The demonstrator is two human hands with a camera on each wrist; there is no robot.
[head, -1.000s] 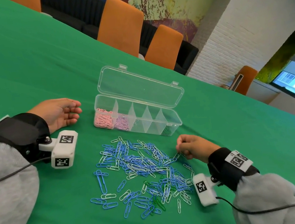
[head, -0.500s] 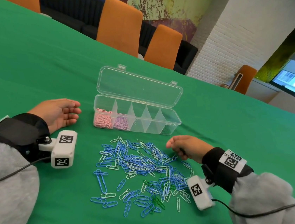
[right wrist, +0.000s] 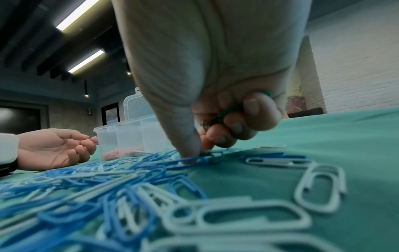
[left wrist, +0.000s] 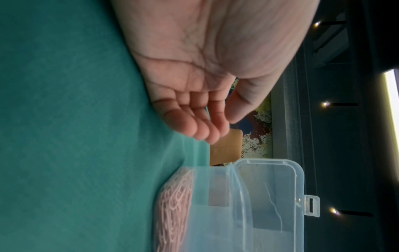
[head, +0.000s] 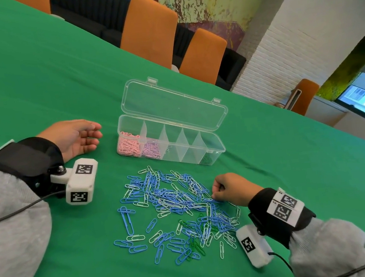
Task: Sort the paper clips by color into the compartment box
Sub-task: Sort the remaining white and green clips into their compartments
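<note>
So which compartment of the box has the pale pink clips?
The end compartment of the compartment box nearest the left hand. Its neighbour holds purplish-pink clips; the middle ones look empty.

We sort blue, white and green paper clips (head: 178,209) on green cloth (head: 33,75); pink clips (head: 129,145) fill the clear box (head: 212,148).
</note>
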